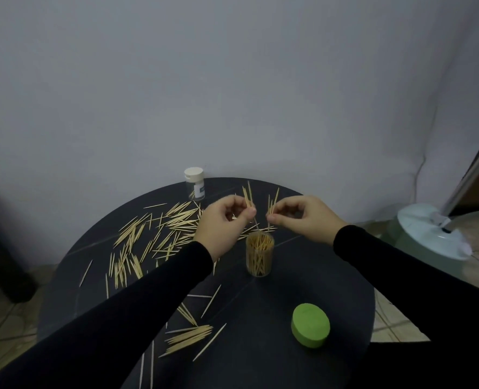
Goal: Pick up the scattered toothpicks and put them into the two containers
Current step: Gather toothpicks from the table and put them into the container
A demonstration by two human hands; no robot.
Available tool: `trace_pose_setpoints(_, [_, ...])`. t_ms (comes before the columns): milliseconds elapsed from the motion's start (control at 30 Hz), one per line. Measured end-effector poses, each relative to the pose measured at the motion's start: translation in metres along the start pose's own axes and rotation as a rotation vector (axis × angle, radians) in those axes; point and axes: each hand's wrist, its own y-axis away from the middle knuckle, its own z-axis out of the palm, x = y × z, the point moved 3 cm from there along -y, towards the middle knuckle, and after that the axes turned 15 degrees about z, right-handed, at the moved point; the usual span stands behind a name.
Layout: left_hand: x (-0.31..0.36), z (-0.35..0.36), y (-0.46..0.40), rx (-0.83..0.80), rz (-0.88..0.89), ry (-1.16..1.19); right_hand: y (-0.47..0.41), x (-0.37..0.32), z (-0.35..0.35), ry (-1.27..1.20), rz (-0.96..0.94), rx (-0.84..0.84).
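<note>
Two hands are up over the open clear container (259, 254), which is already pretty full of toothpicks. The left hand (223, 223) pinches a few sticks, and the right hand (303, 217) pinches a few too. Loads of scattered toothpicks (154, 234) lie on the black table (303, 282), mostly left of it. A capped container (194, 183) stands at the far edge, and a green lid (310, 324) sits nearer.

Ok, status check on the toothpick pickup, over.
Left hand and right hand each pinch toothpicks above open jar. Loose toothpicks remain. Nothing blocking.
</note>
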Motion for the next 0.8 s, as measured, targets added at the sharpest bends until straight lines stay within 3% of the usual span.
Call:
trace_pose_setpoints(333, [-0.019, 0.007, 0.014, -0.200, -0.065, -0.034, 0.001, 0.010, 0.013, 0.109, 0.077, -0.161])
trace_pose_setpoints(467, [-0.015, 0.005, 0.014, -0.167, -0.008, -0.047, 0.000, 0.011, 0.007, 0.142, 0.069, -0.153])
trace_pose_setpoints(633, [-0.015, 0.006, 0.015, -0.174, 0.114, -0.259, 0.000, 0.014, 0.007, 0.118, 0.073, -0.187])
trace_pose_setpoints(800, [-0.014, 0.011, 0.018, -0.339, 0.130, -0.327, 0.000, 0.012, 0.010, 0.220, 0.105, -0.237])
